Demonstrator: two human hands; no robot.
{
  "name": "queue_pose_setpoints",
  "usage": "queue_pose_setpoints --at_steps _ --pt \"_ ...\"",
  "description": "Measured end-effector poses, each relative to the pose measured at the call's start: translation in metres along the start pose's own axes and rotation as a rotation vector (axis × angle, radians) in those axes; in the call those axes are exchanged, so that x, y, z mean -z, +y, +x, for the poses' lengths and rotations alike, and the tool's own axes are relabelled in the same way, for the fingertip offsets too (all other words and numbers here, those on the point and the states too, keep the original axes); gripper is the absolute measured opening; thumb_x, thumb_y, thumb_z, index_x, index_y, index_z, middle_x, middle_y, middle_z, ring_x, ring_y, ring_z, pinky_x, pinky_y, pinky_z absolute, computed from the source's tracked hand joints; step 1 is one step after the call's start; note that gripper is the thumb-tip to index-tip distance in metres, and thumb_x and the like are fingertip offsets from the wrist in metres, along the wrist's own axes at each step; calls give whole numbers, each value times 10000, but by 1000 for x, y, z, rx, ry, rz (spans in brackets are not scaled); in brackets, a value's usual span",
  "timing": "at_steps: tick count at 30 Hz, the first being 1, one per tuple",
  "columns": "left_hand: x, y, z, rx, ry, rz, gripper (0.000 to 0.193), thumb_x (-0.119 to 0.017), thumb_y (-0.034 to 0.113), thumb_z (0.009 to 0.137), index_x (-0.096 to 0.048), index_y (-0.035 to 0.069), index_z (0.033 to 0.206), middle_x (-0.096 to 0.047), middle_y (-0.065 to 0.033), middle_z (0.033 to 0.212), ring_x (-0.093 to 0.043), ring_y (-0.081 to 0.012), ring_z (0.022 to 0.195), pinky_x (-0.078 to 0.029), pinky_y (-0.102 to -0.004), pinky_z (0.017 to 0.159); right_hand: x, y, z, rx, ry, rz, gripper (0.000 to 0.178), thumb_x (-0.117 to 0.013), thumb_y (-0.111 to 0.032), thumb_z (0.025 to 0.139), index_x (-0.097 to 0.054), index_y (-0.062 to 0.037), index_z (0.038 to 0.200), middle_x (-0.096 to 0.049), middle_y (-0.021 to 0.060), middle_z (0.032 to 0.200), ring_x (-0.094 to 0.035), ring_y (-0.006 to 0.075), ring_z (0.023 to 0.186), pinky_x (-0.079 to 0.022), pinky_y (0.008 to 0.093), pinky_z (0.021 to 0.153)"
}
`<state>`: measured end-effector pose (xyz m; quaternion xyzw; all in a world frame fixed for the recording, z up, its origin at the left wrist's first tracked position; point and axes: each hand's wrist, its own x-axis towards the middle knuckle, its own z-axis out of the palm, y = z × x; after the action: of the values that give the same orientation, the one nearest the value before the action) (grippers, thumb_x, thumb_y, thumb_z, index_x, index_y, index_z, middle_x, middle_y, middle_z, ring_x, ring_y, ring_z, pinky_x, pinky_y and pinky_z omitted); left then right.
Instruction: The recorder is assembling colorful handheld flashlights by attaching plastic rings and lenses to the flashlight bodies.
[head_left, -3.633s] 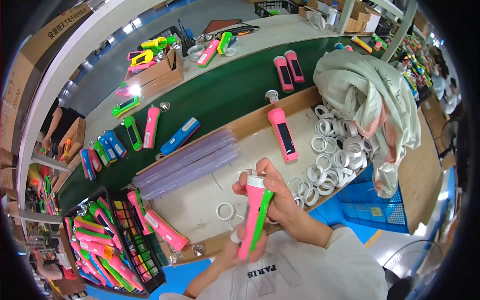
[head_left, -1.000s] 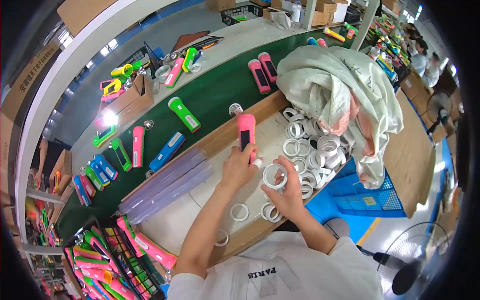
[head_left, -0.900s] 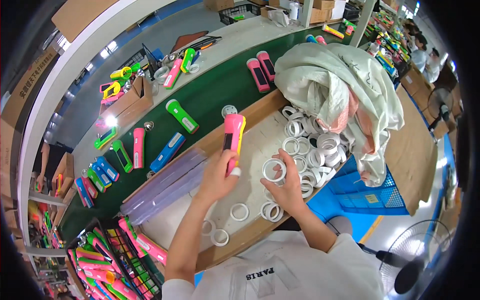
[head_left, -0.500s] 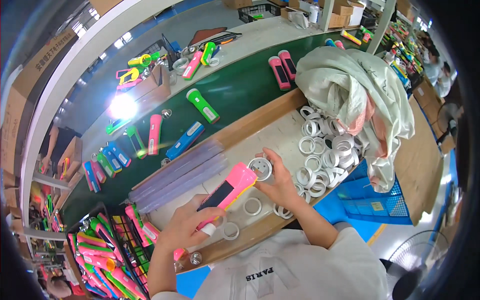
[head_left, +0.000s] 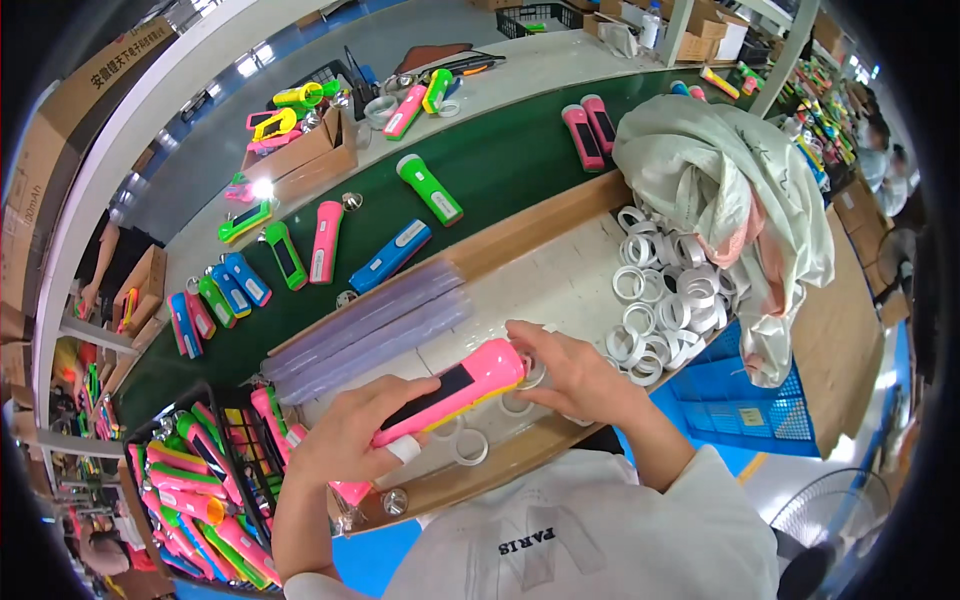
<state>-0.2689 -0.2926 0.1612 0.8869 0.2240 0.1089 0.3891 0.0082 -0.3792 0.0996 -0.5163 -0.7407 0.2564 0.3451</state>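
A pink flashlight [head_left: 492,369] with a black panel and a yellow strip lies across my left hand [head_left: 350,432], whose fingers wrap its handle. White tape circles one finger of that hand. At the flashlight's wide head, my right hand [head_left: 578,378] pinches a white ring [head_left: 537,374] against the end; its fingers partly hide the ring, so I cannot tell how well it is seated. Below them, loose white rings, among them one ring [head_left: 470,447], lie in the shallow cardboard tray [head_left: 530,262]. A small silver reflector [head_left: 395,501] sits near the tray's front edge.
A heap of white rings [head_left: 672,318] and a pale woven sack [head_left: 690,165] occupy the tray's right end. Clear plastic sleeves [head_left: 370,335] lie left. Flashlights stand along the green belt [head_left: 340,225]; a black crate [head_left: 262,450] holds more. A blue crate [head_left: 745,395] is at right.
The flashlight has tipped to a flatter angle, and the ring in my right hand has come up against its head. The whole view has shifted slightly.
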Motion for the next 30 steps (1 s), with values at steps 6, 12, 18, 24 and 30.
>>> queue_pose_setpoints --at_steps 6,12,18,24,30 --pt "-10 -5 -7 -46 -32 -160 558 -741 64 698 -594 58 1236 -645 -126 975 -634 -305 866 -494 -361 753 12 -16 -12 86 -152 -22 782 -759 -235 772 -344 14 1386 -573 212 1161 -605 350 928 -496 407 796" --pt "-43 -16 -14 110 -121 -685 532 -755 59 742 -592 34 1247 -654 -149 1126 -628 -236 1032 -461 -312 897 -3 -19 -11 487 50 126 690 -789 -284 726 -453 -25 1270 -512 172 1213 -520 372 1070 -440 461 885" --pt "-47 15 9 -168 197 181 497 -729 112 719 -623 83 1204 -623 -167 1087 -643 -288 869 -537 -360 707 -14 -19 1 -272 286 659 300 -444 -263 976 -611 -19 1021 -607 121 987 -594 232 951 -466 351 873" --pt "-66 -13 4 -138 285 255 506 -745 120 705 -625 105 1196 -619 -146 1133 -639 -266 867 -537 -335 706 -28 21 11 -407 110 1004 462 -362 -389 1009 -546 -5 1188 -579 120 1187 -559 228 1058 -421 340 953" --pt "-64 -3 24 -107 116 456 639 -733 34 620 -597 150 1234 -590 -110 1132 -621 -248 831 -538 -341 656 -39 46 8 -468 153 1075 472 -310 -338 1009 -640 -4 955 -657 157 914 -619 248 927 -465 353 884"
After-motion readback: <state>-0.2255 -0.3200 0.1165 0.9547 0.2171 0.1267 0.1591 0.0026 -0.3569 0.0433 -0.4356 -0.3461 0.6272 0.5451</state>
